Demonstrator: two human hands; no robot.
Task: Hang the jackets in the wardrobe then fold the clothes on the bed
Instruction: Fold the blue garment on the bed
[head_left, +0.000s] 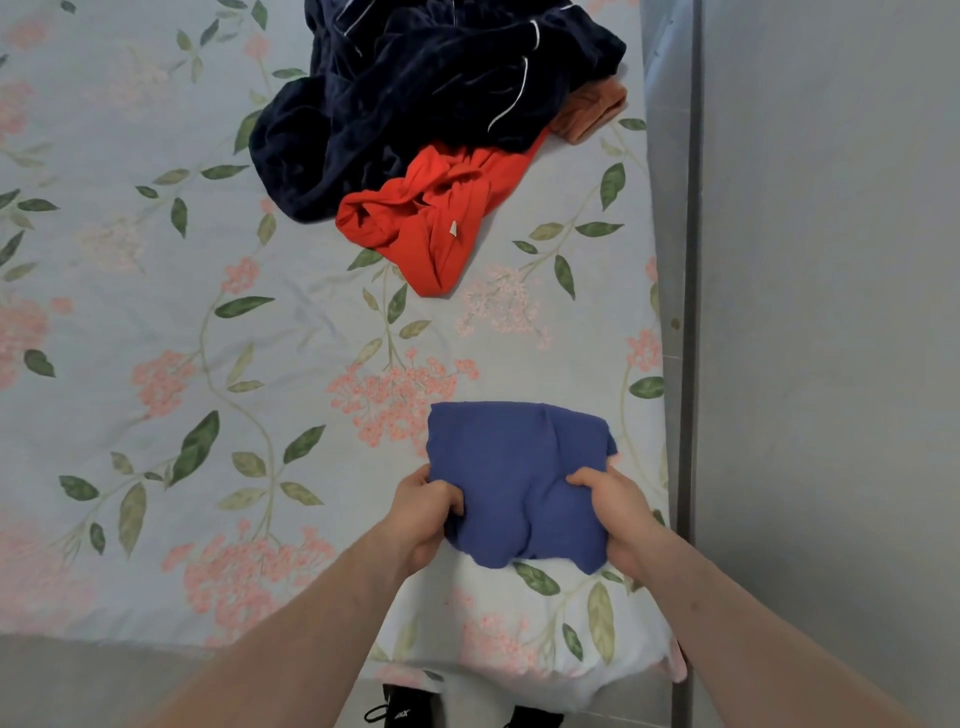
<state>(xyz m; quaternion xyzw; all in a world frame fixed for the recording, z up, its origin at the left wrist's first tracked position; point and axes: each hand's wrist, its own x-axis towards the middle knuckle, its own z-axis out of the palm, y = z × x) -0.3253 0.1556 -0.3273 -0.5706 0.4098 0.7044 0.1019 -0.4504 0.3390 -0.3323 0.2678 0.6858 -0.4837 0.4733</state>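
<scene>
A folded blue garment (519, 478) lies at about 5 o'clock in the view, near the bed's (156, 312) near edge and close to its right side. It forms a rough rectangle whose long axis runs from 12 toward 6 o'clock, its far edge flat on the floral sheet and its near edge lifted slightly. No label or print shows on it.

The left hand (421, 514) is clamped on the garment's near left corner, thumb on top and fingers curled beneath. The right hand (618, 506) is closed on the near right edge in the same way, thumb pressed into the cloth. The two hands are apart, with the width of the garment between them.

At 12 o'clock a crumpled navy garment (415, 98) with thin white piping sits in a heap, with a red garment (431, 223) touching its near side; a small pale tag shows on the red cloth, too small to read. An orange-brown cloth (592, 111) peeks out at the heap's right.

At 6 o'clock, below the bed edge, a black shoe (400, 709) carries white lettering that is only partly legible
</scene>
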